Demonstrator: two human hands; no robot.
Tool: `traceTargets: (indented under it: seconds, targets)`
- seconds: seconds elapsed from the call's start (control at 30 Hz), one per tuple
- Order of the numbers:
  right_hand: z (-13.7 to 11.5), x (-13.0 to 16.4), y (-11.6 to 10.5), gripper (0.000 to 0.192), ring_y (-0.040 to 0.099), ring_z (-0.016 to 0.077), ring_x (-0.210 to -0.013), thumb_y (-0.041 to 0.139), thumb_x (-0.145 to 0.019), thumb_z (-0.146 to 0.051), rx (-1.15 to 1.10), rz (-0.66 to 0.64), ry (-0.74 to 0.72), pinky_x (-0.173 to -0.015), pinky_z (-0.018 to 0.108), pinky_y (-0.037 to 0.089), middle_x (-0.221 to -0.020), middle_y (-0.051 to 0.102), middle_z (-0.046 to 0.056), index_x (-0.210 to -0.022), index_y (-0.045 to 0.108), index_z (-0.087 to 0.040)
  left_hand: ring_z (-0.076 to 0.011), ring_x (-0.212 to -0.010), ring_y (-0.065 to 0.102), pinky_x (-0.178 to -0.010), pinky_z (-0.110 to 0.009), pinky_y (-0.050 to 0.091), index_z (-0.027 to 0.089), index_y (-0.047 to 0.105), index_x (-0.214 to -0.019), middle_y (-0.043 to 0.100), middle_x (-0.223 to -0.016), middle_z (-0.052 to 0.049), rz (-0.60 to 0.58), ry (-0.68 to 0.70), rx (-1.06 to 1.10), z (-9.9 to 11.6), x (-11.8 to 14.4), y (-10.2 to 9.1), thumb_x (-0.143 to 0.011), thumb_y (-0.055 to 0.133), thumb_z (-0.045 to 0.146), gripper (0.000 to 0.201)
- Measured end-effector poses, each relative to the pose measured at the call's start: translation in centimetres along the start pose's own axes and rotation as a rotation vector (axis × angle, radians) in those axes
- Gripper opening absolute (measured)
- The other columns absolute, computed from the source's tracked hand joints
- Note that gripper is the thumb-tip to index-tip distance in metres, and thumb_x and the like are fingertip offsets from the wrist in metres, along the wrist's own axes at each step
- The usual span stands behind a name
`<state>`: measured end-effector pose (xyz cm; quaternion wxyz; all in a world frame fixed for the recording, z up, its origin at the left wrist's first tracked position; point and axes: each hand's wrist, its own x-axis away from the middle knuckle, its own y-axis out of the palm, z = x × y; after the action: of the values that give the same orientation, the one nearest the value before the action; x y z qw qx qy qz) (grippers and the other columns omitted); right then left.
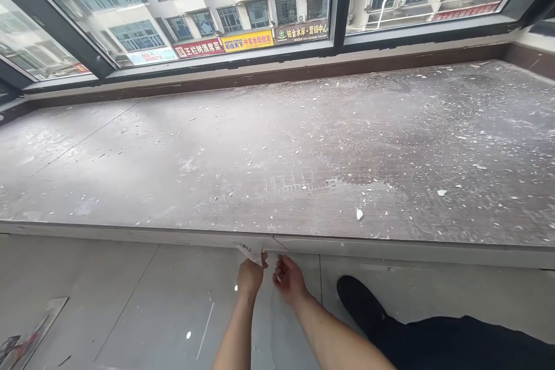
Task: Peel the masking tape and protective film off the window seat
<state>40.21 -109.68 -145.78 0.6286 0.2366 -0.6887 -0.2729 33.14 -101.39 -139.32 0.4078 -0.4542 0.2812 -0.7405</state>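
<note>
A wide dark window ledge (277,150), dusty and dotted with white plaster flecks, runs across the view. A pale protective film (251,250) with printed letters hangs loose from the ledge's front edge at the middle. My left hand (250,276) pinches the film's lower corner just below the edge. Right beside it, my right hand (288,278) has its fingers curled under the edge, close to the film; whether it grips anything I cannot tell.
My dark shoe and trouser leg (364,306) stand on the grey tiled floor (130,300) to the right. Scrap paper (30,335) lies at the lower left. A larger white chip (359,214) sits near the ledge's front. Windows (208,6) rise behind.
</note>
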Motion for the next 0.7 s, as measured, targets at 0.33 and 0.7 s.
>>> traceTargets:
  seconds: [0.33,0.7]
  targets:
    - [-1.5,-1.9,1.8,0.007,0.036,0.0038,-0.039,0.058,-0.063,-0.013,0.071,0.231,-0.031,-0.044,0.019,0.032,-0.049,0.047,-0.005,-0.062,0.052,-0.016,-0.0145,-0.088,0.061,-0.073,-0.021,0.045,0.020,0.061,-0.094,0.068,-0.094,-0.004,-0.032,0.055,0.197,1.2,0.3,2.2,-0.080,0.037,0.040,0.034]
    - [1.5,-2.6,-0.5,0.006,0.047,0.0096,-0.053,0.059,-0.063,-0.022,0.140,0.126,-0.073,-0.050,0.024,0.037,-0.065,0.056,0.000,-0.066,0.055,-0.018,-0.0244,-0.085,0.063,-0.069,-0.030,0.045,0.014,0.067,-0.079,0.069,-0.080,-0.013,-0.036,-0.050,0.009,1.8,-0.8,4.3,-0.079,0.036,0.043,0.042]
